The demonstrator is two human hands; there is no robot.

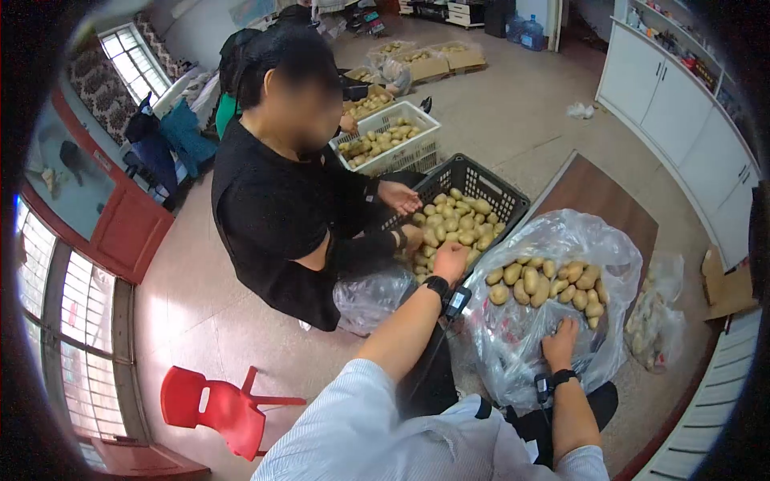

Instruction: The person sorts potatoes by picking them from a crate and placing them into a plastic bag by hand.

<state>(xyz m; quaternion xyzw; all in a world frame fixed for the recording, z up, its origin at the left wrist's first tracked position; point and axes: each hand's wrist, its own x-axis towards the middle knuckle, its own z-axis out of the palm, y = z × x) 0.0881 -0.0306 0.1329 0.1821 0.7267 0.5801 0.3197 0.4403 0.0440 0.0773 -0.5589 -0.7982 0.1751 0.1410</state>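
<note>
My left hand [451, 263] is at the near edge of a black plastic crate [513, 202] of potatoes [461, 218]. Its fingers are curled down, and whatever they hold is hidden. To the right, a large clear plastic bag [513, 373] lies open with more potatoes [553, 280] heaped toward its far side. My right hand [561, 343] is on the near part of this bag, below the potatoes, with its fingers bent closed on the film. Both wrists carry dark bands with small devices.
A person in black [273, 200] sits left of the crate, both hands over its potatoes. Behind stand a white crate [429, 124] and cardboard boxes [469, 58] of potatoes. A red chair [228, 409] is at lower left, a brown board [597, 192] beyond the bag, white cabinets [674, 104] at right.
</note>
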